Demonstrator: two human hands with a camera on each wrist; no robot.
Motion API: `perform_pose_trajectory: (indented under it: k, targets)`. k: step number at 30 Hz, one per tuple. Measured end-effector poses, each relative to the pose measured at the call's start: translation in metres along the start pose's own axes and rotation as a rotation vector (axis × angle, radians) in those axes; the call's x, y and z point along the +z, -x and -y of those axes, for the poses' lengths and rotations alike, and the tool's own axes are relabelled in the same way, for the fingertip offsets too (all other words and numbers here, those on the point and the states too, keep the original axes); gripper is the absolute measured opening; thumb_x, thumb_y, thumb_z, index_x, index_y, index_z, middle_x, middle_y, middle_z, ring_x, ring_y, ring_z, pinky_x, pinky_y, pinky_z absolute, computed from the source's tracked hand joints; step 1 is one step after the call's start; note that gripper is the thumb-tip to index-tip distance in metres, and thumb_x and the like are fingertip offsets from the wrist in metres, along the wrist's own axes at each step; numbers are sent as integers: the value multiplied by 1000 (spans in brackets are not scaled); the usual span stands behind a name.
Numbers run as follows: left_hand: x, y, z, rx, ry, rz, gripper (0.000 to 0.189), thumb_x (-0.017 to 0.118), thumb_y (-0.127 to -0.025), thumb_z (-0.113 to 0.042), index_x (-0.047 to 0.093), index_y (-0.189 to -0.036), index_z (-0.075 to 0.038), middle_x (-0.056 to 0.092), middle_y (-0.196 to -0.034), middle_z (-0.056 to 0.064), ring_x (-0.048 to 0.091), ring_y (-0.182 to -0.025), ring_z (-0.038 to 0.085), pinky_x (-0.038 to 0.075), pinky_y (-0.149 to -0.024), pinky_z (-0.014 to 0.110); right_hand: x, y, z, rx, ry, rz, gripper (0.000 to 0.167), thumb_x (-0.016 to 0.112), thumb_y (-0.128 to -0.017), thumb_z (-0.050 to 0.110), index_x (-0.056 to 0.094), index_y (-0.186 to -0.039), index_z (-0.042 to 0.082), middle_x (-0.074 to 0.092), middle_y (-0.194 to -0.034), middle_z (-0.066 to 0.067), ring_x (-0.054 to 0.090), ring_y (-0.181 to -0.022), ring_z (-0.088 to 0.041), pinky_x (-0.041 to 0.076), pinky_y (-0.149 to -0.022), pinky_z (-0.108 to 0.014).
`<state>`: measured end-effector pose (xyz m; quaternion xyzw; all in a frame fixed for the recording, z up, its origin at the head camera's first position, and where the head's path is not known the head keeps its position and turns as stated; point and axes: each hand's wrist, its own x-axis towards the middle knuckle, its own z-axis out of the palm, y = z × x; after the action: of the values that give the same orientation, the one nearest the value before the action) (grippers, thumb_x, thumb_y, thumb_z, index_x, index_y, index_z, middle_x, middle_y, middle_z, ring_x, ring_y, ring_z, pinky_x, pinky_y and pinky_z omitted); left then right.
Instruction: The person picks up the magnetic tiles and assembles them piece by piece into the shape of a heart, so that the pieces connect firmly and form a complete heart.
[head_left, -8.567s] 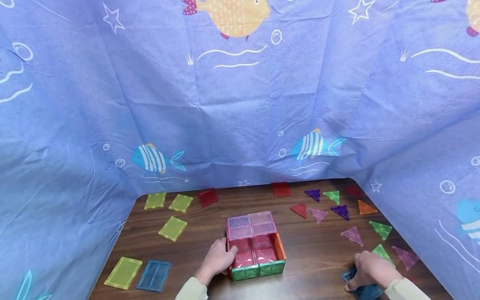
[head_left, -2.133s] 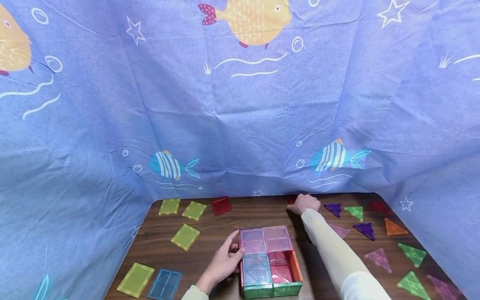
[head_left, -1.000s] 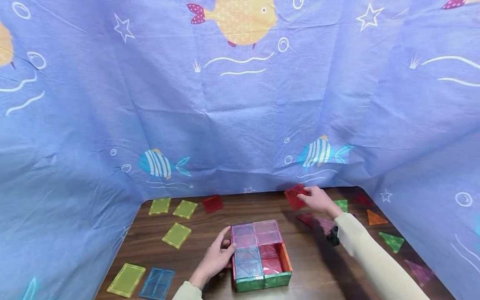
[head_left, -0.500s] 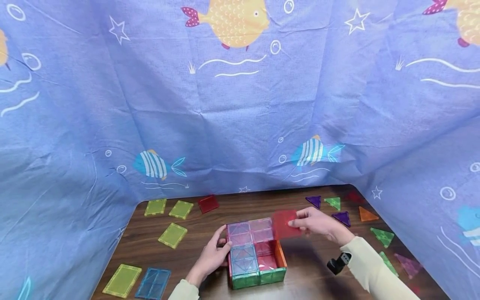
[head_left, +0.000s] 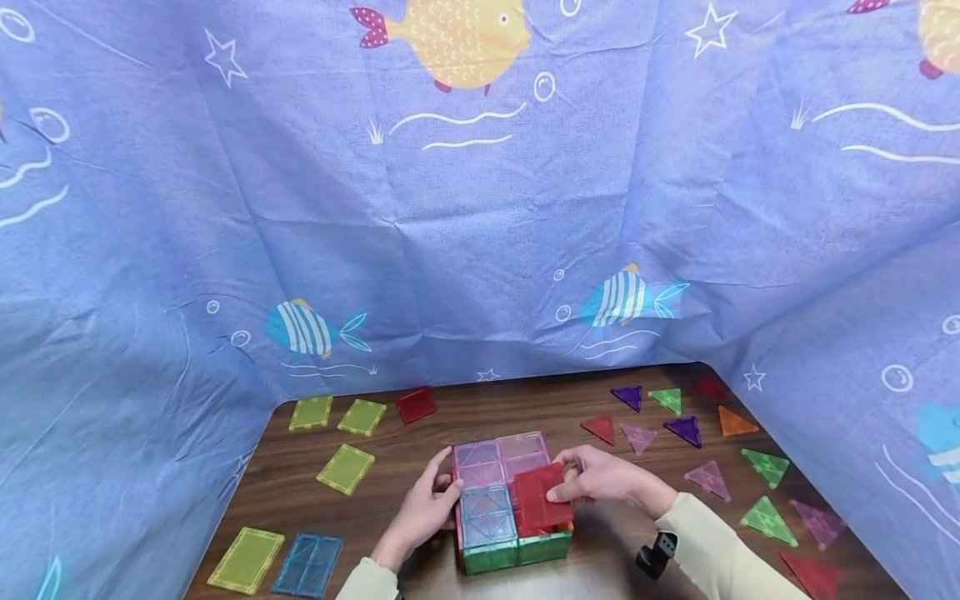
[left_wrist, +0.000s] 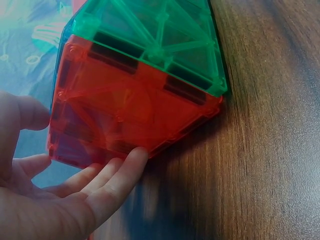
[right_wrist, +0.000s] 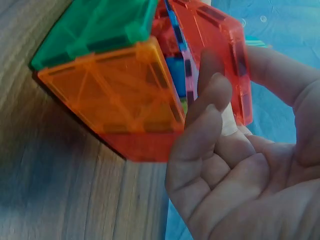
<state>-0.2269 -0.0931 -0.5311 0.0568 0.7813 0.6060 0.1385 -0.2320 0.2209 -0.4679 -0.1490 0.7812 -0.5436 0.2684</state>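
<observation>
A box of translucent magnetic tiles [head_left: 492,557] stands on the table, with green front panels, an orange right side [right_wrist: 112,90] and a red left side [left_wrist: 125,105]. Two pink tiles and a blue square tile [head_left: 487,515] cover part of its top. My right hand [head_left: 611,482] pinches a red square tile [head_left: 542,493] between thumb and fingers, tilted above the front-right opening. The hand hides one edge of that tile. My left hand [head_left: 423,512] rests against the box's left side, its fingertips [left_wrist: 135,157] touching the red wall and its thumb near the top edge.
Yellow tiles [head_left: 345,468], a blue tile [head_left: 307,565] and a red square [head_left: 416,405] lie to the left. Several triangles, such as a purple one [head_left: 682,430] and a green one [head_left: 768,520], spread over the right. A blue fish-print cloth [head_left: 480,250] surrounds the table.
My right hand went from the right side to the back, picked up the red square tile and brought it over the box. A blue tile now lies on the box top. The left hand stays beside it.
</observation>
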Motion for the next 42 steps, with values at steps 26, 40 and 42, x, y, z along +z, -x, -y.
perform_pose_trajectory:
  k: [26, 40, 42]
  targets:
    - [0, -2, 2, -7, 12, 8, 66, 57, -104, -23, 25, -160, -14, 53, -135, 31, 71, -96, 27, 62, -67, 44, 20, -4, -2, -78, 450, -230, 23, 75, -92, 33, 61, -100, 17, 67, -70, 6, 62, -60, -12, 46, -52, -27]
    - [0, 3, -2, 3, 18, 7, 65, 58, -103, -23, 26, -160, -15, 52, -134, 32, 69, -101, 28, 62, -67, 42, 23, -1, -12, -154, 605, -273, 35, 78, -89, 38, 62, -113, 18, 54, -68, 12, 48, -57, -1, 41, -52, -24]
    - [0, 3, -2, 5, 15, 7, 65, 58, -104, -24, 26, -160, -15, 51, -135, 32, 69, -101, 28, 62, -67, 42, 22, 1, -14, -154, 560, -259, 38, 77, -90, 36, 61, -117, 16, 56, -68, 11, 49, -57, -1, 42, -53, -24]
